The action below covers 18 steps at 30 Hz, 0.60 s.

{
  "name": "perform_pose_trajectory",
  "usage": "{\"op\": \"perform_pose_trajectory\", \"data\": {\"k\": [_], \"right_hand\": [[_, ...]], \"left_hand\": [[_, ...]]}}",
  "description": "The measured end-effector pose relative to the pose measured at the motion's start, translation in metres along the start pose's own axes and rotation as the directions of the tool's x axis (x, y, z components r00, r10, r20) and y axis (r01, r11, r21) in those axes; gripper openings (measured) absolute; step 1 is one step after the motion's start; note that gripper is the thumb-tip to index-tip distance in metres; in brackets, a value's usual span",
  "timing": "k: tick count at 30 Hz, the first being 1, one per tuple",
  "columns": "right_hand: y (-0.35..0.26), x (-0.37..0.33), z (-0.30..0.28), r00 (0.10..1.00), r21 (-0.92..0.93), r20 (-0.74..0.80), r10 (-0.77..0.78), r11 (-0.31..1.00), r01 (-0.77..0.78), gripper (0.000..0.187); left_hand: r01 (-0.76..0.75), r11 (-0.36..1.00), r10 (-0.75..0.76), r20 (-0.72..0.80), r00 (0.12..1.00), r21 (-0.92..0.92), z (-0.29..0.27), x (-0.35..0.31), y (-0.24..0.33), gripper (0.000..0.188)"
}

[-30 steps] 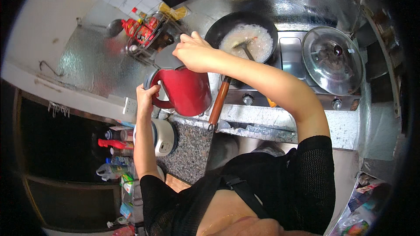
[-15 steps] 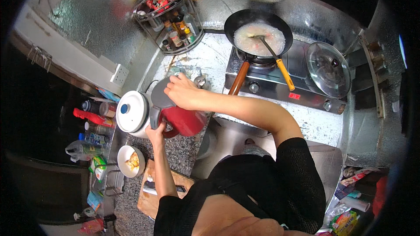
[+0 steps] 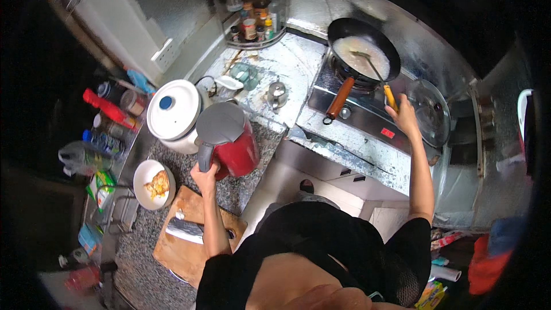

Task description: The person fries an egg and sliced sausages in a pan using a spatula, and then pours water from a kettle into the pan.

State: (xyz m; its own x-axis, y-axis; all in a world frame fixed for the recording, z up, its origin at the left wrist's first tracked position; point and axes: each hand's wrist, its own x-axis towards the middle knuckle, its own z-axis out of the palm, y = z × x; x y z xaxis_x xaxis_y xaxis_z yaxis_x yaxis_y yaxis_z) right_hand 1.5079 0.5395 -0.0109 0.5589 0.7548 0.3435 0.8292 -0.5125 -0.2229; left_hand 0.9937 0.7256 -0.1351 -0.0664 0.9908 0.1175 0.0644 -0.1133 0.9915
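My left hand (image 3: 205, 178) is wrapped round the grey handle of a red kettle (image 3: 240, 152) with a grey lid, which is upright over the granite counter. On the right, my right hand (image 3: 405, 116) grips the end of the yellow handle of a spatula (image 3: 391, 98). The spatula's dark head lies in whitish, bubbly liquid inside a black wok (image 3: 367, 25). The wok sits on the gas stove (image 3: 321, 99), its brown wooden handle pointing toward me.
A white lidded pot (image 3: 185, 109) stands left of the kettle. Nearer are a bowl of fried egg (image 3: 154, 161) and a cutting board (image 3: 166, 250) with a knife (image 3: 186, 230). A glass lid (image 3: 427, 129) leans right of the wok; a condiment rack (image 3: 252, 43) stands behind.
My right hand has left the kettle's lid and moved right to the spatula's handle. My left hand still holds the kettle. The whole view has shifted.
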Motion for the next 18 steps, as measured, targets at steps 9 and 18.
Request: {"op": "perform_pose_trajectory", "data": {"k": [9,18], "right_hand": [[0.034,0.026,0.039,0.973,0.033,0.053,0.224,0.974,-0.226,0.030],[-0.017,0.006,-0.108,0.969,0.002,0.131,0.210,0.977,-0.212,0.022]], "left_hand": [[-0.042,0.999,0.042,-0.009,0.999,-0.008,-0.001,0.004,-0.023,0.012],[-0.071,0.996,0.069,0.036,0.997,0.046,-0.005,-0.001,-0.037,0.011]]}}
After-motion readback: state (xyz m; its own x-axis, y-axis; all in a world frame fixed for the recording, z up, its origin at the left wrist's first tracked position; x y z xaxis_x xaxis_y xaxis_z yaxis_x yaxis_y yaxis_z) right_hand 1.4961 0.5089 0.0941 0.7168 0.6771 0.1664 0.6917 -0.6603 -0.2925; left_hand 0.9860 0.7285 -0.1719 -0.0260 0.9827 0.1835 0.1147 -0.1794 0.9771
